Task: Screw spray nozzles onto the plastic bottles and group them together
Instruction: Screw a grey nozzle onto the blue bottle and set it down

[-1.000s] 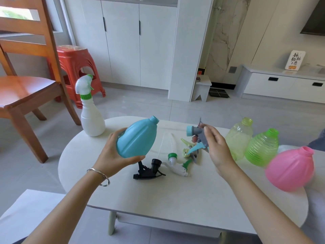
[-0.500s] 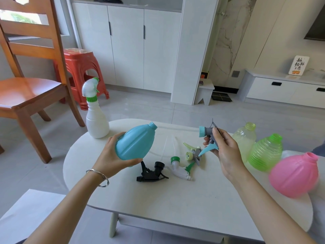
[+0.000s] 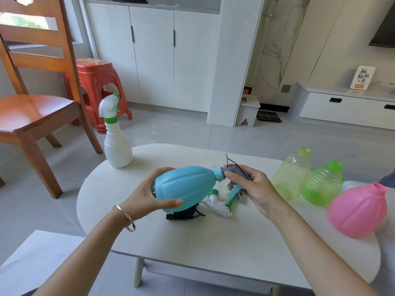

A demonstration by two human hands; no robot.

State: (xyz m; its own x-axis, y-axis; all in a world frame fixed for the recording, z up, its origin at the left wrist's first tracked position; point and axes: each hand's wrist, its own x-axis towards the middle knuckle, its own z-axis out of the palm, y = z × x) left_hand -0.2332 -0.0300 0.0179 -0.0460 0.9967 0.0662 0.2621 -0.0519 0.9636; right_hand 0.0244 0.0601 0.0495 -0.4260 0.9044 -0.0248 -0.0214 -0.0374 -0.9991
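My left hand point(image 3: 147, 196) grips a blue bottle point(image 3: 186, 186), held on its side above the table with its neck pointing right. My right hand point(image 3: 254, 189) holds a grey and blue spray nozzle point(image 3: 232, 170) with its collar against the bottle's neck. A white bottle point(image 3: 117, 146) with its nozzle fitted stands at the table's far left. Under the blue bottle lie a black nozzle point(image 3: 183, 214) and a white and green nozzle point(image 3: 218, 205). At the right are a pale yellow bottle point(image 3: 292, 174), a green ribbed bottle point(image 3: 320, 184) and a pink bottle point(image 3: 359, 210), all without nozzles.
The white oval table point(image 3: 213, 242) stands low on a tiled floor. A wooden chair point(image 3: 36, 99) and a red stool point(image 3: 98, 82) are at the left. White cabinets line the back wall.
Both hands have come together: the blue bottle tipped over to point right and the nozzle moved left until its collar met the bottle's neck.
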